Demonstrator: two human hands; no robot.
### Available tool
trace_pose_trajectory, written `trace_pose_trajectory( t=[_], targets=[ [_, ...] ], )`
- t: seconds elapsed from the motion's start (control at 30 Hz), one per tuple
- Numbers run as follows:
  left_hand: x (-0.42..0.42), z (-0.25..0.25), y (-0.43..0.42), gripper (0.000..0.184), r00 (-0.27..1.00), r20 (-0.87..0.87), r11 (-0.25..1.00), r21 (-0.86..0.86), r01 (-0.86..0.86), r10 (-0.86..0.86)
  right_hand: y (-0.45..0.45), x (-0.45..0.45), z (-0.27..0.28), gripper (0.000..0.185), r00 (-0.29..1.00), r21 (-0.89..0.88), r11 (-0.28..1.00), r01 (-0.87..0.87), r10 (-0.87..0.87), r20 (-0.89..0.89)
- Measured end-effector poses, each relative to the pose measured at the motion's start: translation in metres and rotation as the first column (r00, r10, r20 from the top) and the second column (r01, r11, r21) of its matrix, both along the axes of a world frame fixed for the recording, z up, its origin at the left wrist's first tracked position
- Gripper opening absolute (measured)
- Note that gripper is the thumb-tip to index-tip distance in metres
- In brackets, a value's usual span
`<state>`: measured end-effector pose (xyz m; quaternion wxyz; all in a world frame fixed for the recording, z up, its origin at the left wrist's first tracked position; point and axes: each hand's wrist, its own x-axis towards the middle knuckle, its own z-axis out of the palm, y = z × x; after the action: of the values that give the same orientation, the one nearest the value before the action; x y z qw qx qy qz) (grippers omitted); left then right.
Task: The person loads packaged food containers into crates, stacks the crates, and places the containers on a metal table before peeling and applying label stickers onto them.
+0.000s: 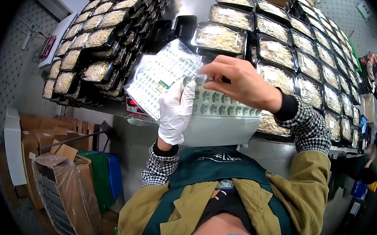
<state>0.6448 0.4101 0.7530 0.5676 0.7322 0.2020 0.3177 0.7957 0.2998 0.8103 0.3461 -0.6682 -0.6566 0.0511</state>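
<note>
My left hand (176, 112), in a white glove, grips the left edge of a sheet of stickers (224, 107). Rows of small pale green stickers cover the sheet, and its lower part hangs as plain white backing toward my apron. At the sheet's upper left corner, my bare right hand (243, 80) has thumb and forefinger bent close together; whatever they pinch is too small to make out. More sticker sheets (156, 78) in a clear plastic bag lie just left of my gloved hand. Beyond my right hand sits a black tray of bean sprouts (219, 37) under clear film.
Tall stacks of sprout trays (99, 37) rise at the left of the table, and more packed trays (310, 67) fill the right. A red-lit display (134, 106) shows under the bag. Cardboard boxes (49, 136) stand on the floor at left. Another person (372, 65) is far right.
</note>
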Motion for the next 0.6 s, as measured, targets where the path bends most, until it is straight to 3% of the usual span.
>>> trace_pose_trajectory(
  t=[0.03,0.07,0.1,0.13,0.2,0.23,0.3,0.37,0.4,0.43,0.47,0.5,0.57,0.6],
  targets=[
    [-0.004,0.001,0.001,0.022,0.999,-0.040,1.000,0.002,-0.001,0.001,0.000,-0.006,-0.001,0.023,0.998,0.076,0.997,0.001,-0.006,0.065],
    [-0.009,0.002,0.004,0.022,0.997,-0.077,1.000,0.002,0.001,0.000,0.000,-0.011,-0.006,0.020,0.972,0.241,0.970,0.004,-0.060,0.225],
    [-0.011,0.002,0.004,0.023,0.994,-0.114,1.000,0.001,0.009,-0.008,-0.003,-0.014,-0.013,0.019,0.926,0.287,0.958,-0.027,-0.084,0.368],
    [-0.007,-0.001,0.000,0.024,1.000,0.019,1.000,-0.020,-0.013,0.013,-0.006,-0.016,-0.017,0.018,0.934,0.298,0.953,-0.054,-0.057,0.354],
    [-0.008,-0.016,0.005,0.024,0.999,-0.026,0.999,0.006,0.048,-0.048,-0.019,-0.018,-0.012,0.017,0.954,0.259,0.961,-0.096,0.015,0.300],
    [-0.008,-0.020,0.005,0.024,0.994,-0.057,0.996,0.012,0.093,-0.092,-0.025,-0.018,-0.014,0.014,0.998,0.262,0.964,-0.038,0.022,0.065],
    [-0.013,-0.022,0.004,0.024,0.987,-0.107,0.992,0.016,0.122,-0.120,-0.044,0.019,-0.018,0.017,0.949,0.198,0.954,0.224,-0.167,-0.268],
    [-0.018,-0.026,0.005,0.024,0.979,-0.055,0.945,-0.278,0.172,-0.195,-0.064,0.092,-0.044,0.029,0.662,0.119,0.831,0.543,-0.336,-0.669],
    [-0.020,-0.019,-0.001,0.021,0.982,-0.056,0.914,-0.378,0.148,-0.182,-0.081,0.138,-0.075,0.036,0.648,0.088,0.732,0.675,-0.532,-0.545],
    [-0.023,-0.021,0.002,0.017,0.964,-0.033,0.906,-0.352,0.234,-0.262,-0.095,0.169,-0.103,0.043,0.586,0.082,0.610,0.788,-0.702,-0.405],
    [-0.027,-0.014,0.000,0.015,0.941,-0.038,0.859,-0.422,0.291,-0.337,-0.100,0.176,-0.113,0.045,0.542,0.062,0.554,0.830,-0.776,-0.323],
    [-0.029,-0.007,-0.001,0.014,0.913,-0.036,0.803,-0.490,0.338,-0.406,-0.103,0.181,-0.120,0.047,0.495,0.049,0.498,0.866,-0.836,-0.236],
    [-0.030,-0.009,0.002,0.014,0.877,0.001,0.792,-0.428,0.435,-0.481,-0.095,0.174,-0.125,0.051,0.503,0.063,0.506,0.860,-0.823,-0.262],
    [-0.029,-0.006,0.002,0.015,0.870,-0.005,0.781,-0.442,0.441,-0.493,-0.093,0.176,-0.130,0.051,0.527,0.103,0.516,0.850,-0.831,-0.181]
  ],
)
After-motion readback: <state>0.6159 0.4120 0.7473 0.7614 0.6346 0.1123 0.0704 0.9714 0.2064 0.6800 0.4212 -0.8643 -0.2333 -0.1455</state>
